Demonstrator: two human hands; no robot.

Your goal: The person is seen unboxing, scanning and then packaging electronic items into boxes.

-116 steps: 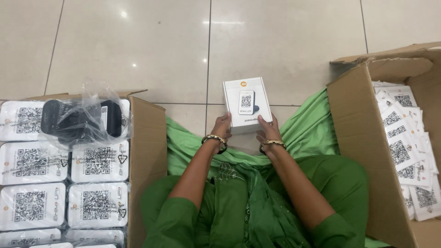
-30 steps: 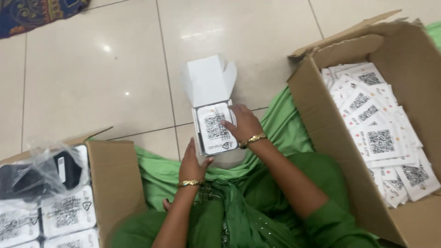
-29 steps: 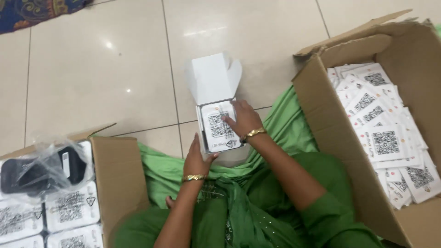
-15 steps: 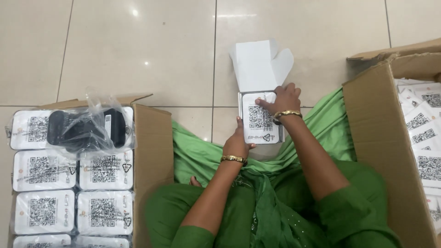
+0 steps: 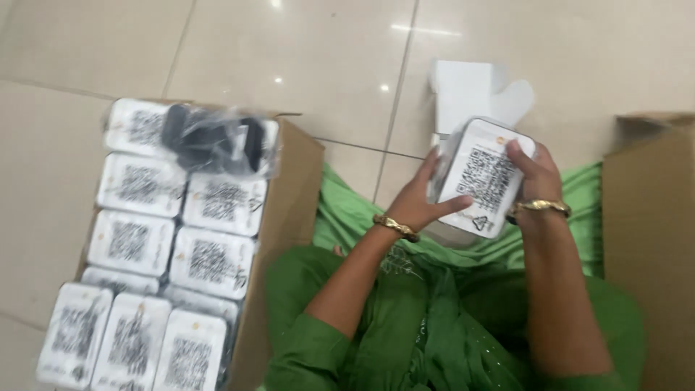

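Note:
Both hands hold a white rounded device (image 5: 483, 177) with a black square code on its face, wrapped in clear plastic, raised above my lap. My left hand (image 5: 420, 205) grips its left edge and underside. My right hand (image 5: 534, 174) grips its right edge near the top. Just behind it on the floor stands a small white carton (image 5: 470, 90) with its flaps open. Gold bangles sit on both wrists. My green clothing (image 5: 434, 311) fills the lower middle.
At my left is a cardboard box (image 5: 279, 217) packed with several of the same white devices, with a dark item in a clear bag (image 5: 213, 141) lying on top. Another cardboard box (image 5: 648, 232) rises at my right. Beige floor tiles (image 5: 289, 51) lie ahead.
The device has come up out of the open white carton and now sits free in both hands. My view has swung left, so the left box shows fully and the right box's contents are cut off.

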